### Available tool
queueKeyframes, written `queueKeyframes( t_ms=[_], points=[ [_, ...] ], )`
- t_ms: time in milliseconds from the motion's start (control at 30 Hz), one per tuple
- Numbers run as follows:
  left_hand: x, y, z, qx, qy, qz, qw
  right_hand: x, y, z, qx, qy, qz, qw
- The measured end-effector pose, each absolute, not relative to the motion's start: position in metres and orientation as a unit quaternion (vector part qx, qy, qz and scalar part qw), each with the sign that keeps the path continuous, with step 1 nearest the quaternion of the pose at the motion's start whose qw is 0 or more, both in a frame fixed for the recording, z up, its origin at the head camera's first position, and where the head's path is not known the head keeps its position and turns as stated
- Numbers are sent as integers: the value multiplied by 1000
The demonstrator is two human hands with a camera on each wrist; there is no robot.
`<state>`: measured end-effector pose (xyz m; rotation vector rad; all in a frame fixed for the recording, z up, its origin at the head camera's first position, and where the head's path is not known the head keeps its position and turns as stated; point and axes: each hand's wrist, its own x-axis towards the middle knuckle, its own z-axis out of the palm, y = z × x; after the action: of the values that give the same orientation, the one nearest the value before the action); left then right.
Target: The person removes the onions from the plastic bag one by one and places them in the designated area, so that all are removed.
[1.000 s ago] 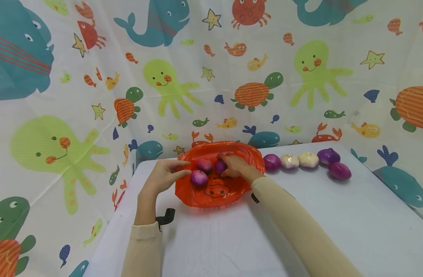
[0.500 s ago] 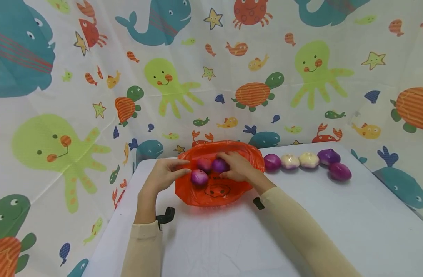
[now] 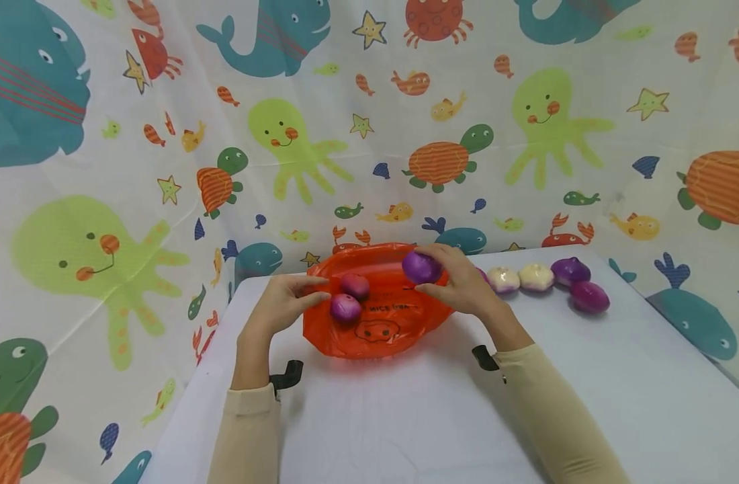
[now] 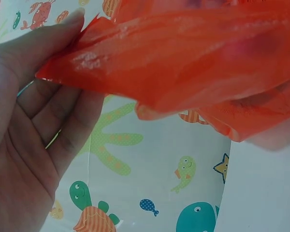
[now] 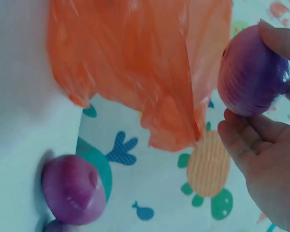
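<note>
A red plastic bag [image 3: 333, 343] with a printed pig face lies with its mouth wide at the back of the table. My left hand [image 3: 285, 302] holds its left rim; in the left wrist view the film [image 4: 159, 58] passes between thumb and fingers. Two purple onions [image 3: 354, 286] [image 3: 345, 308] rest inside the bag. Over the bag's right side, my right hand [image 3: 463, 282] grips a darker purple onion [image 3: 420, 267], with thumb and fingers on either side, as the right wrist view also shows [image 5: 253, 72].
Right of the bag, a row holds two white-and-purple round vegetables [image 3: 504, 279] [image 3: 535, 277] and two purple onions [image 3: 570, 271] [image 3: 589, 297]. Another onion [image 5: 75, 189] sits closest to the bag, mostly behind my right hand in the head view. A sea-animal curtain [image 3: 369, 168] borders the white table [image 3: 369, 417].
My right hand has lifted the darker onion from among those in the bag and moved it up and right, toward the bag's right rim. My left hand has stayed at the left rim.
</note>
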<state>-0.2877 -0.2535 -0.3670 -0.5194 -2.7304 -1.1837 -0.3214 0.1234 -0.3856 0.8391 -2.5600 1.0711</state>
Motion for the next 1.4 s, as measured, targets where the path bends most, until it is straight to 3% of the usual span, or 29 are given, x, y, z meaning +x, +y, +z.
queueKeyframes(
  t_ms=[1100, 1400],
  points=[
    [-288, -254, -367, -173, -900, -393, 69, -324, 186, -373, 186, -897, 392, 86],
    [-288, -253, -367, -172, -901, -394, 66, -323, 212, -370, 151, -923, 350, 46]
  ],
)
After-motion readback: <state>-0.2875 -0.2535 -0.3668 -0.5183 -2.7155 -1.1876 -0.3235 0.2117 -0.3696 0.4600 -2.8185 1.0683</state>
